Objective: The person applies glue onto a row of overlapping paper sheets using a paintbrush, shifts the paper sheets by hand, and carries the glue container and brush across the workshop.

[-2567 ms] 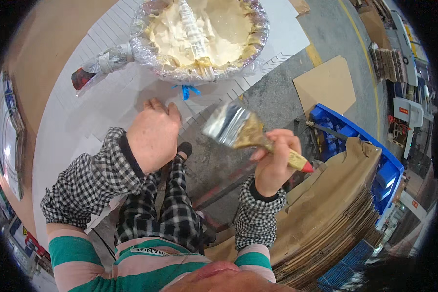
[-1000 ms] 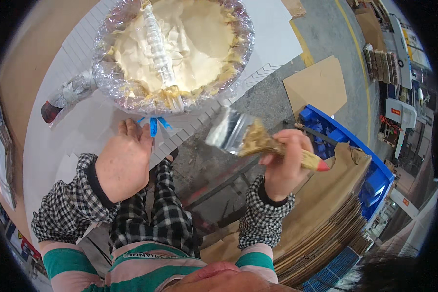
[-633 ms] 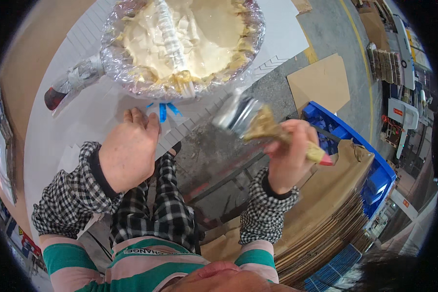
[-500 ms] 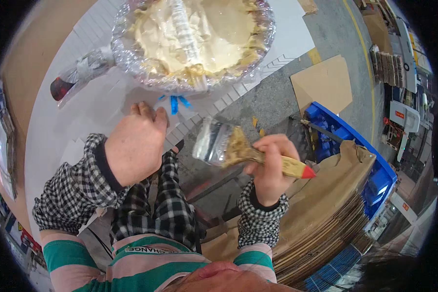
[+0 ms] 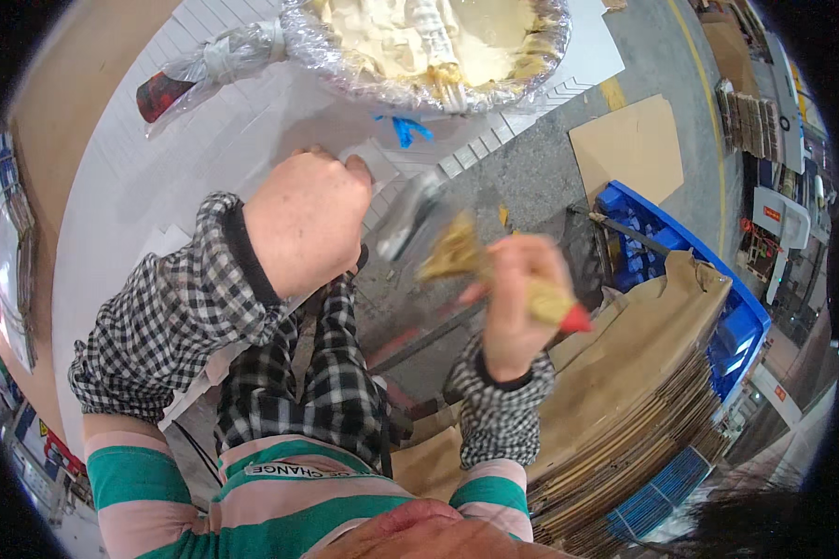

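My right hand [image 5: 520, 303] grips the wooden handle of a wide paintbrush [image 5: 457, 250], whose red handle end points right. The brush head, blurred by motion, points left past the edge of the white sheet. My left hand [image 5: 309, 219] rests on the white sheet [image 5: 112, 186], fingers curled down; whatever they hold is hidden. A small pale strip [image 5: 373, 160] lies by its fingertips. Beyond both hands stands a plastic-wrapped basin [image 5: 345, 70] of cream-coloured paste, with a white wrapped bar across it. A blue tie [image 5: 405, 130] lies just in front of it.
A plastic-wrapped tool with a red-black end [image 5: 165, 95] lies left of the basin. Slits line the white sheet's edge. To the right are a blue crate [image 5: 741, 326], brown paper over stacked cardboard [image 5: 615, 429], and a cardboard piece [image 5: 629, 149] on the floor.
The paintbrush has swung, its head tilting and blurring. My left hand now appears further right and higher. The whole view has shifted, so the basin sits higher and further right.
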`<state>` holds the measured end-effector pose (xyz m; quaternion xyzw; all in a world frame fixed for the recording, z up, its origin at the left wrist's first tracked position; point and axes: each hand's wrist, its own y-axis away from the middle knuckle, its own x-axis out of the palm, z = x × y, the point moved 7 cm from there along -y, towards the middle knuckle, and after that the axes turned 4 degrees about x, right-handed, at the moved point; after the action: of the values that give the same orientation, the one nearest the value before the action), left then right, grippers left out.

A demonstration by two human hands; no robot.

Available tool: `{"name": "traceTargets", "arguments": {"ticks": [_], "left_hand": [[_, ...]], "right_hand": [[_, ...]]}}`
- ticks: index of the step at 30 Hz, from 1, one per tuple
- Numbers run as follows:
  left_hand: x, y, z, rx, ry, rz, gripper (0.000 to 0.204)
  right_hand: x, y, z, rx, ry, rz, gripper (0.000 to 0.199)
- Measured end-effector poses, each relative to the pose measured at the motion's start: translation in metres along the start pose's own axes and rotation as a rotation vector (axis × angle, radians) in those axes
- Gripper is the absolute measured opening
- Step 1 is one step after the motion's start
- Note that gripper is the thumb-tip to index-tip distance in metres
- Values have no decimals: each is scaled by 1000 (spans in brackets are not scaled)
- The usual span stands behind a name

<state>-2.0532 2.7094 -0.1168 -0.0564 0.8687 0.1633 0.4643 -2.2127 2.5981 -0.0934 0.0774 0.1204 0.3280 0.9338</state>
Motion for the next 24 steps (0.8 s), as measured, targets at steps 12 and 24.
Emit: {"name": "traceTargets", "arguments": {"ticks": [12, 24], "left_hand": [[5, 0, 2, 8, 45, 27, 19], [-3, -1, 3, 56, 65, -29, 11]], "right_hand": [[-3, -8, 13, -132, -37, -85, 19], [18, 37, -5, -99, -76, 11, 10]]}}
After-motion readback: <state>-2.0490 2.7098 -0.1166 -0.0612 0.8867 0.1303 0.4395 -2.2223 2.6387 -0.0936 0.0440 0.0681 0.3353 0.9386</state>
